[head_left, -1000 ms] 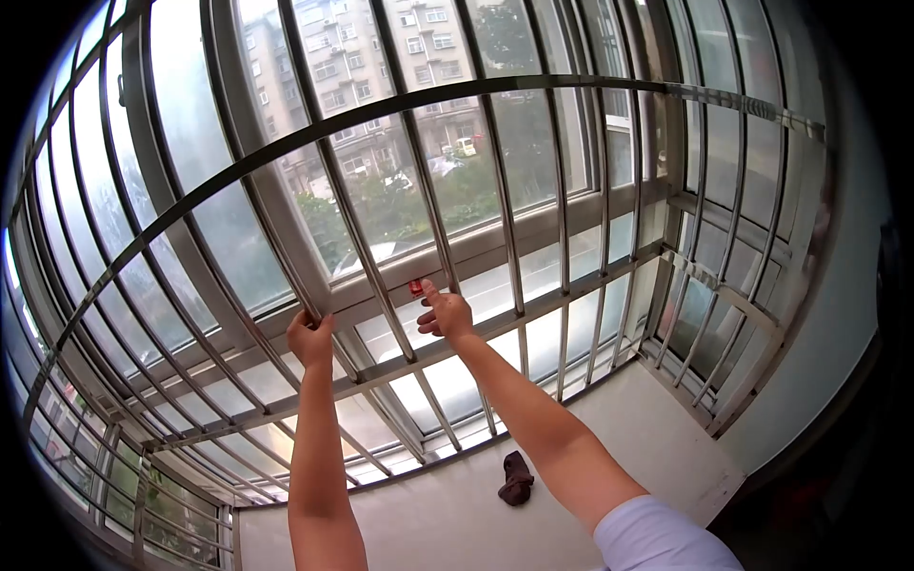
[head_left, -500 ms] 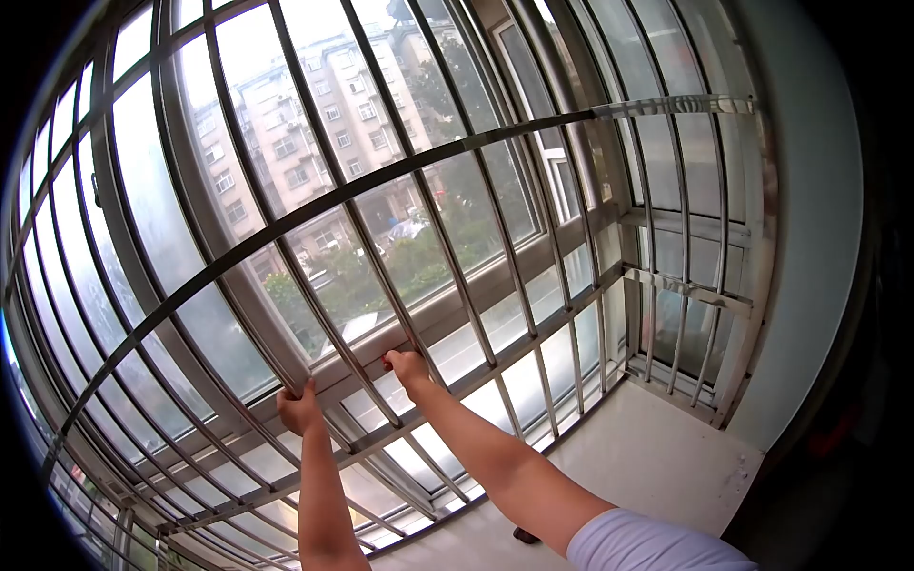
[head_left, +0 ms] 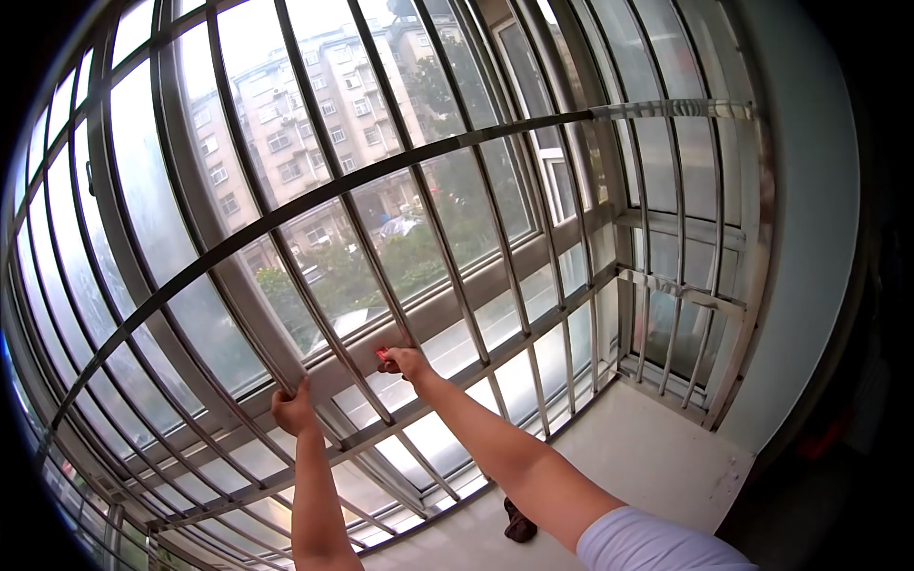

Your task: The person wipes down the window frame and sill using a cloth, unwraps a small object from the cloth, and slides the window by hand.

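My left hand (head_left: 294,409) is closed at the lower end of an upright metal bar (head_left: 249,333), by the bottom corner of the window frame (head_left: 328,379). Its fingers look wrapped round the bar, partly hidden behind the palm. My right hand (head_left: 407,364) reaches between two bars to the frame's bottom rail. Its fingers are pinched on a small red object (head_left: 383,353), too small to name, held close to the rail. The window pane (head_left: 328,276) stands behind the bars.
A curved flat crossbar (head_left: 381,171) and a lower crossbar (head_left: 447,383) span the upright bars. Below is a pale sill (head_left: 628,466), with a dark brown crumpled thing (head_left: 520,523) beside my right forearm. A grey-green wall (head_left: 809,238) stands at the right. Buildings and trees show outside.
The red object now shows in my right hand, which has shifted slightly left along the rail. My left hand stays at the bar. More of the brown thing has come into view.
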`<state>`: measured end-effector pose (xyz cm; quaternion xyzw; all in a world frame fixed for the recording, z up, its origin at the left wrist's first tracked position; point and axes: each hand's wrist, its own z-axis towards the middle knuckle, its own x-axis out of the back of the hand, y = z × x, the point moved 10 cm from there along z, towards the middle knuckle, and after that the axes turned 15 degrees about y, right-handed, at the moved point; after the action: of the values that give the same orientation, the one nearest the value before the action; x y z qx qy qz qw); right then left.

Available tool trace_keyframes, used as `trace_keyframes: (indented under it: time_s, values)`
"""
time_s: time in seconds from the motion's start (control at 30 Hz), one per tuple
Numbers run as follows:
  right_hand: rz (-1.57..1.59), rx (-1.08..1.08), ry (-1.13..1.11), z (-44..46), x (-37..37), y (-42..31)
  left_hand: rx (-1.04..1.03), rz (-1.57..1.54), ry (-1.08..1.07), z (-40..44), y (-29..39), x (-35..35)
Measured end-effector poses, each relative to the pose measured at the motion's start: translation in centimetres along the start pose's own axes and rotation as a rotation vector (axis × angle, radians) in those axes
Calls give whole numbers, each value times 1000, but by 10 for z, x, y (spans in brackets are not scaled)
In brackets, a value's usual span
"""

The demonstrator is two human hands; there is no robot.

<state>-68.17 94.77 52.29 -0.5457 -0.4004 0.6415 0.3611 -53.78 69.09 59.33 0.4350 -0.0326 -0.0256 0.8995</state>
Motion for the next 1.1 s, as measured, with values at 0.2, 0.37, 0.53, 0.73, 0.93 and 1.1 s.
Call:
trace_keyframes:
  time_s: [0.2, 0.37, 0.53, 0.73, 0.93, 1.1]
  values:
    - [-111, -19, -76, -8, -2, -4, 177, -712, -181, -11, -16, -22]
    - [-151, 20, -136, -4, -1, 2, 196, -704, -184, -17, -15, -12]
    - [-215, 34, -148, -5, -1, 3, 224, -630, -226, -16, -21, -15]
    - [-234, 83, -198, 0, -7, 6, 127, -274, -273, -8, -5, -9]
    - [-268, 118, -184, -3, -5, 0, -30, 68, -123, -7, 3, -14]
    - [-255, 109, -213, -4, -6, 3, 196, -288, -159, -10, -16, -22]
